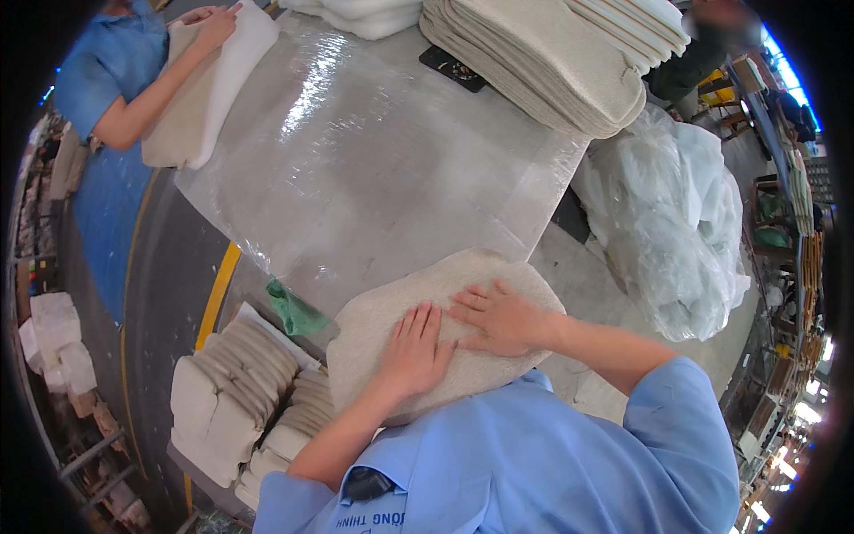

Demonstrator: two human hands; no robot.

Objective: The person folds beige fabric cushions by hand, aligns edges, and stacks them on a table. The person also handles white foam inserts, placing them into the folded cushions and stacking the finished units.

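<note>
A beige fabric-covered cushion (360, 343) with rounded corners lies against the front of my body, at the near edge of the plastic-covered table (391, 169). My left hand (416, 351) rests flat on its middle, fingers stretched out and close together. Just to the right, my right hand (503, 320) presses flat on the same cushion with its fingers spread. The two hands almost meet at the thumbs. Neither one grips anything. The cushion's underside is hidden.
At the far right stands a stack of beige cushion pieces (543, 62). Big clear plastic bags (672, 222) bulge beside the table. More stacked cushions (236, 383) and a green cloth (295, 310) are at the near left. Far left, a co-worker's hands (213, 27) handle a beige-and-white piece (218, 98).
</note>
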